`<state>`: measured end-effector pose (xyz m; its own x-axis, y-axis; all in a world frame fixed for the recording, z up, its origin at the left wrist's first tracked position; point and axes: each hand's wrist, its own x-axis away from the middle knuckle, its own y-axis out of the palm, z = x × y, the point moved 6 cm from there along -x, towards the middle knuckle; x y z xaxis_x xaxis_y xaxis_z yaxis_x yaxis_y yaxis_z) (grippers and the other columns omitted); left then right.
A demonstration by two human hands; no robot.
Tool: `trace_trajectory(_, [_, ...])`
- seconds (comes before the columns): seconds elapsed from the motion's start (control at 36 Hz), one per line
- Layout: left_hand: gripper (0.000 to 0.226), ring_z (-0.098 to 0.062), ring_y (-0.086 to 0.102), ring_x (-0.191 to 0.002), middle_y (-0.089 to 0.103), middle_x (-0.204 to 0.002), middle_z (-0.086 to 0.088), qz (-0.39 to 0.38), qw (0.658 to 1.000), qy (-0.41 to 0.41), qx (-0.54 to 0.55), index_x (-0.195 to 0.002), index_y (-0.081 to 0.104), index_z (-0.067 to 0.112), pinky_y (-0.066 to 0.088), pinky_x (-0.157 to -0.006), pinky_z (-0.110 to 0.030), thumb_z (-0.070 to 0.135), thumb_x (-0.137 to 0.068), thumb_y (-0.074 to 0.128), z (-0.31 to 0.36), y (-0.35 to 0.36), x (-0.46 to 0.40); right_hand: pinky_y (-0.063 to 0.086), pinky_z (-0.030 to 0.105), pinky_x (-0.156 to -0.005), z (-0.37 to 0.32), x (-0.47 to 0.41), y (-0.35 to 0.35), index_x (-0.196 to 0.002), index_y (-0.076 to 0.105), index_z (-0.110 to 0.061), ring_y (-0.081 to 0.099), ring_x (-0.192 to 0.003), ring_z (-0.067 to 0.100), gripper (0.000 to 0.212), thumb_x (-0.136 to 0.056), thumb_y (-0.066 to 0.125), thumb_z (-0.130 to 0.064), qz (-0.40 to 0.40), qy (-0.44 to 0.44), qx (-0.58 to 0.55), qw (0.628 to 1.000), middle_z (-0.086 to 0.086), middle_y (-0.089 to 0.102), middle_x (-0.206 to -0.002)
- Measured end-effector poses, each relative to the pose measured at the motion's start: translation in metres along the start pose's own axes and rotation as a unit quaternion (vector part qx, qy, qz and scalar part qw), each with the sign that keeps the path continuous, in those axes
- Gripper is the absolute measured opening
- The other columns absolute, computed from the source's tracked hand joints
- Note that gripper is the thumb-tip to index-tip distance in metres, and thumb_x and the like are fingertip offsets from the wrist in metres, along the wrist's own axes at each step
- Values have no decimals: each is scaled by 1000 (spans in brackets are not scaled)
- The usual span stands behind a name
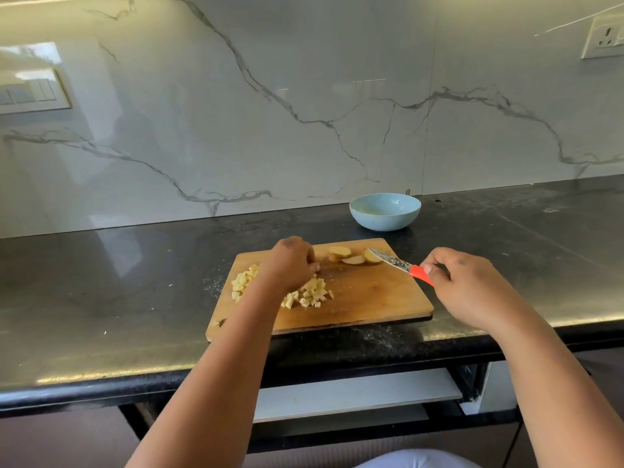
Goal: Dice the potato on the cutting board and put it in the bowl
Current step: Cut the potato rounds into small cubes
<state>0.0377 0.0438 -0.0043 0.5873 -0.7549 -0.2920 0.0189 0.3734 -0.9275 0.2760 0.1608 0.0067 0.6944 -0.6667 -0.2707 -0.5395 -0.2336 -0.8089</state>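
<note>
A wooden cutting board (364,298) lies on the dark tabletop (101,298), close to its near edge. On the left half of the board sits a heap of pale diced potato (312,293), part of it showing to the left of the forearm that crosses over it. At the far right corner of the board lie several potato slices (351,256) with skin on their rims, not yet diced. The left hand (292,263) hovers over or rests on the diced heap with its fingers curled downward; whether it holds any pieces cannot be told. The right hand (472,285) is near the right edge of the board and pinches the red handle of a knife (400,265) between thumb and fingers, the speckled blade pointing left and far, its tip lying against the nearest slices. A light blue bowl (385,211) stands on the tabletop beyond the board, well apart from it and close to the veined marble wall (304,96). No potato can be seen inside the bowl from this angle.
</note>
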Motion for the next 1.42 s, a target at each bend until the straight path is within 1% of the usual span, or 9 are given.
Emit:
trace_trajectory(0.14, [24,-20,60,-105,63,-115,-2,10,999,-20,41,-104,72,18,42,-80,-27,38,-90,67,-17,-13,-7,27,22,-46,2,-2,1,-99,58,-23,48,-55,10,18,-102,41,-20,6,-3,4,1000,-7,53,-73])
trace_trajectory(0.31, [16,-18,59,-81,67,-92,-2,74,992,-62,77,-100,71,12,45,-68,-28,23,-94,62,-17,-24,-15,28,17,-38,-2,-4,14,-101,59,-20,45,-50,9,18,-102,41,-21,20,-21,11,1000,-6,52,-68])
trace_trajectory(0.39, [19,-21,60,-83,69,-99,-8,59,996,-40,61,-103,70,9,42,-68,-27,17,-97,53,-1,-20,-25,29,18,-39,-5,-4,18,-104,58,-20,45,-51,8,18,-103,40,-22,25,-30,18,999,-7,51,-69])
trace_trajectory(0.47, [25,-22,61,-99,66,-116,-7,26,998,-20,53,-116,67,13,49,-81,-30,15,-98,50,14,-8,-39,27,21,-44,-6,-4,19,-108,57,-20,47,-55,9,19,-103,39,-23,34,-33,26,999,-6,52,-72])
trace_trajectory(0.61, [55,-25,51,-124,54,-137,-8,-82,996,-4,-24,-139,49,11,44,-99,-34,46,-97,53,32,18,-60,28,21,-45,-9,-2,19,-110,55,-21,48,-56,8,19,-103,38,-24,38,-40,35,998,-8,53,-74])
trace_trajectory(1.0, [49,-23,57,-109,58,-125,-10,-125,989,-84,2,-130,56,8,51,-98,-34,41,-94,60,25,41,-67,23,17,-44,-13,-3,27,-120,49,-21,45,-58,2,21,-104,36,-24,51,-49,40,997,-13,46,-73])
trace_trajectory(1.14, [24,-19,58,-84,64,-104,-11,-47,994,-102,11,-112,64,4,50,-72,-28,17,-100,47,23,27,-65,22,17,-44,-17,0,29,-122,47,-21,43,-55,2,22,-103,38,-24,65,-52,32,996,-14,44,-68])
trace_trajectory(1.22, [18,-25,60,-84,64,-101,-14,18,994,-108,5,-104,63,3,48,-65,-31,3,-96,47,17,13,-62,21,18,-44,-17,1,27,-122,48,-20,41,-54,3,21,-103,38,-23,63,-51,25,996,-13,43,-67])
trace_trajectory(1.42, [22,-25,58,-75,67,-86,-15,90,990,-76,80,-89,67,1,46,-64,-31,22,-93,61,16,-7,-54,22,19,-44,-13,-1,19,-120,49,-19,40,-54,3,20,-103,39,-22,75,-37,13,996,-12,43,-67])
